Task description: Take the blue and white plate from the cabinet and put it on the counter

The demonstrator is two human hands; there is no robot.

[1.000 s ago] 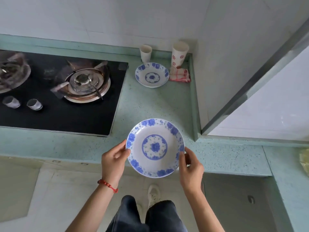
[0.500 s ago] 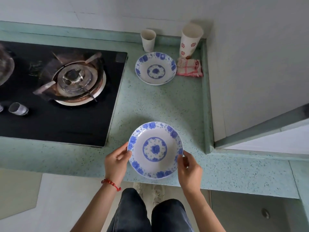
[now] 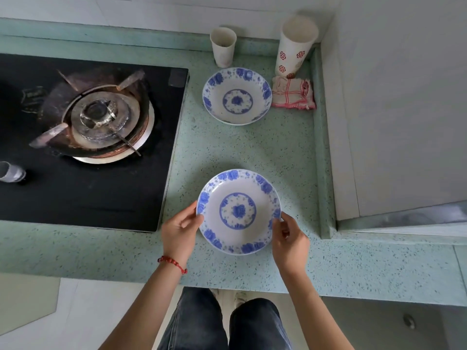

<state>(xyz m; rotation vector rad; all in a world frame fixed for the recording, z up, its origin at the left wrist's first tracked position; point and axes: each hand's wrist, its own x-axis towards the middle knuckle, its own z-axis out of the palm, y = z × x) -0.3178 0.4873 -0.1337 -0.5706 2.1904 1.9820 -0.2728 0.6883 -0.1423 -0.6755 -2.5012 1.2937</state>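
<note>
Nearby, a second plate (image 3: pixel 237 96) sits behind the held plate (image 3: pixel 238 211).

Both forearms reach up from the lower frame; left hand (image 3: pixel 180 229) and right hand (image 3: pixel 290 239) curl inward, thumbs on top.

Stove knob (image 3: pixel 11 172) cut by left edge

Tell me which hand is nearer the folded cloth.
The right hand. It holds the near plate by its right edge, below the cloth; the left hand grips the opposite edge, farther away.
</note>
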